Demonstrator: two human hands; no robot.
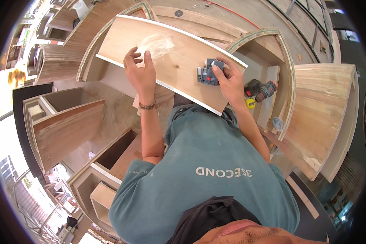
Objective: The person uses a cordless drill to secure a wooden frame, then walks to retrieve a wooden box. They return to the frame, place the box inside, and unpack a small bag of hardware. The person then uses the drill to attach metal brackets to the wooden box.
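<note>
A long pale plywood board [122,34] with white edges lies tilted across in front of me. My right hand [232,83] grips a dark grey case [210,78] over the board's right part. The case has a red button and small metallic pieces, perhaps bits, along its left side. Above the board's left part, my left hand [141,77] has its fingers apart and holds nothing I can see. Just beyond those fingers, a crumpled clear plastic bag [163,45] rests on the wood.
Right of the board, a curved wooden cabinet frame [289,77] holds a cordless drill [266,90], a yellow tape measure [250,103] and a small clear plastic packet [277,124]. Open wooden boxes [69,122] stand at left. A large wooden panel [323,110] stands at right.
</note>
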